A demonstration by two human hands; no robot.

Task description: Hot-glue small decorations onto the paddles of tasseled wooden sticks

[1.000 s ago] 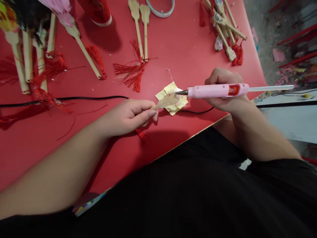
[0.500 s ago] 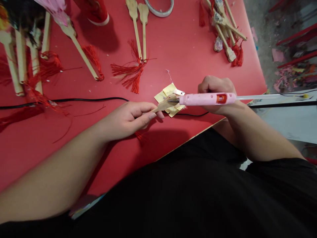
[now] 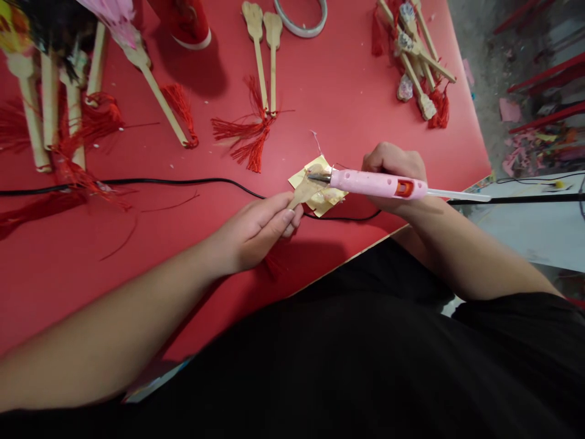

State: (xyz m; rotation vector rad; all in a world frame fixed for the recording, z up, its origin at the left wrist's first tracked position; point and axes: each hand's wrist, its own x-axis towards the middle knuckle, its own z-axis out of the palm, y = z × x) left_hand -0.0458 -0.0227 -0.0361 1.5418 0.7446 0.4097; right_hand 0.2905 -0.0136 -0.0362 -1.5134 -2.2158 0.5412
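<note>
- Through the head camera I see the left hand (image 3: 260,235) near the table's (image 3: 329,91) near edge, fingers clamped on the narrow handle of a wooden paddle (image 3: 300,194).
- The paddle's broad head lies over a patch of yellow paper (image 3: 334,199), inward from the table's near right corner.
- I have the right hand (image 3: 395,163) closer to that corner, fingers closed around a pink glue gun (image 3: 365,183), whose body partly hides them.
- The gun's metal nozzle (image 3: 320,178) is at the paddle's head; I cannot tell whether the two touch.
- A clear glue stick (image 3: 457,195) juts from the gun's back, past the near edge.
- A black cord (image 3: 183,180) runs from the table's left side, behind the left hand.
- Farther in, I see two wooden sticks (image 3: 273,58) with red tassels (image 3: 251,146), beside a tape roll (image 3: 304,32).
- By the right edge lies a pile of crossed sticks (image 3: 415,78).
</note>
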